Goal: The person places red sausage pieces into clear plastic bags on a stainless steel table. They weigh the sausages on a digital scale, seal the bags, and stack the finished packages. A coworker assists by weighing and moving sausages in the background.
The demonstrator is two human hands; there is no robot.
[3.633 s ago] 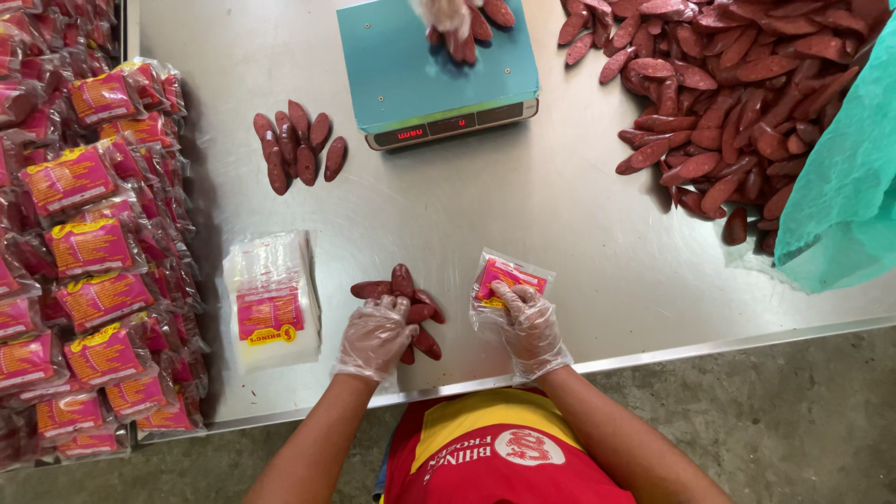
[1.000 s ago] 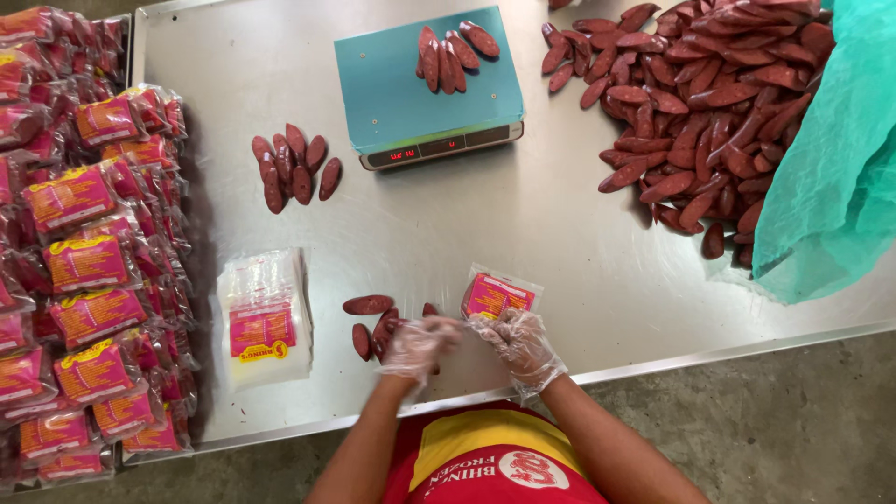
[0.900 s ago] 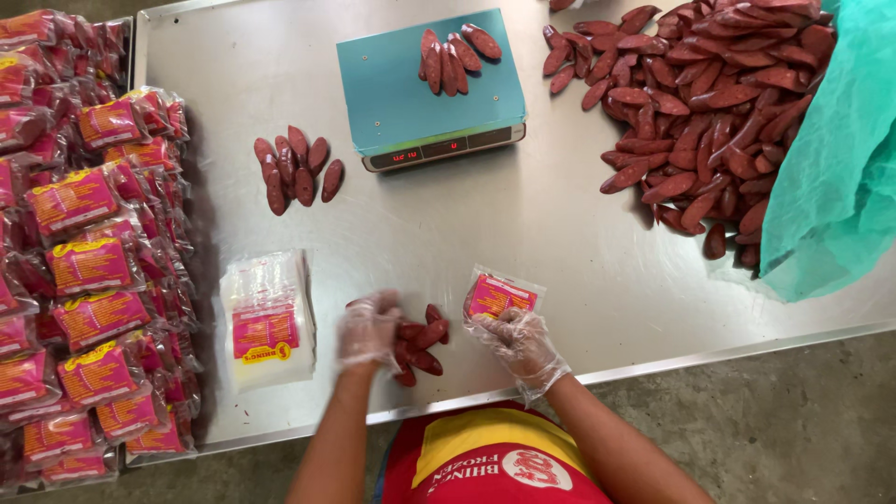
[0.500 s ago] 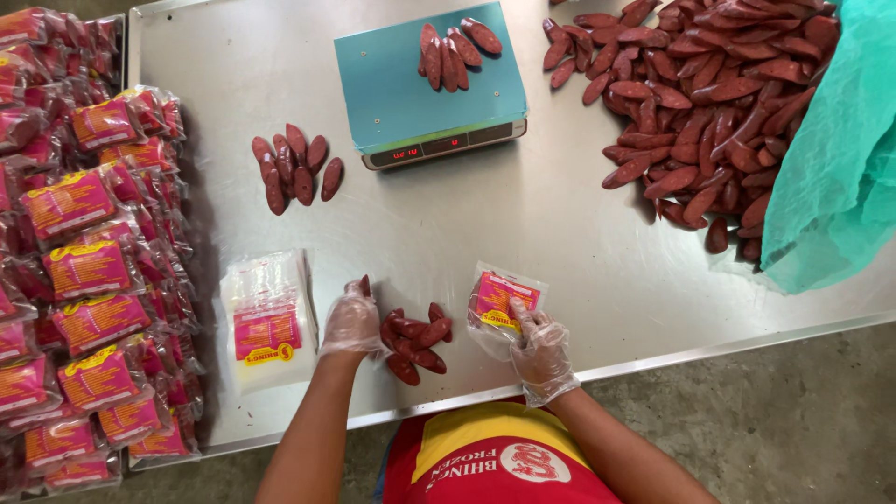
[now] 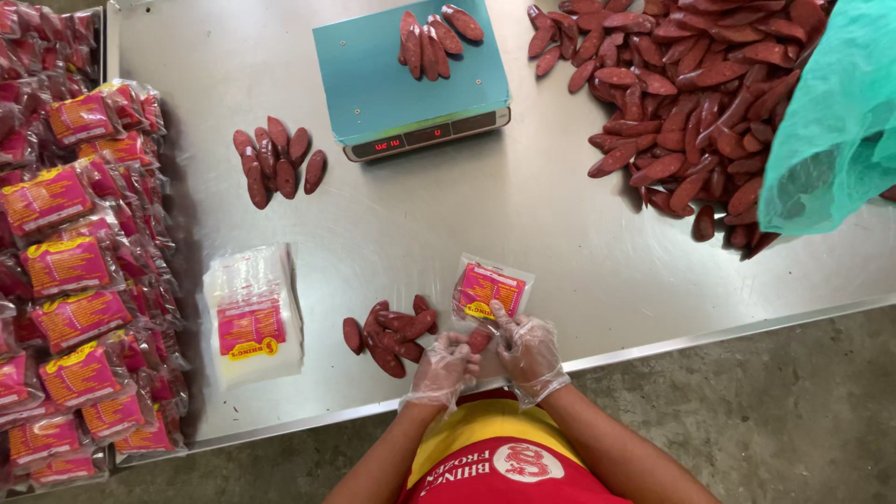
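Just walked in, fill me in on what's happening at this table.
A person in clear gloves stands at a steel table. The right hand holds a small clear pouch with a pink label at its mouth, while the left hand brings a dark red sausage to it. A small pile of sausages lies beside the hands, with a stack of empty pouches further left. Several sausages sit on the teal scale, a big heap lies top right, and filled packs are piled at the left.

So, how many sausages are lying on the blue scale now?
5 on the scale, in its far right corner: four sausages close together side by side, and one slanting at the right. Some may be hidden where they overlap.
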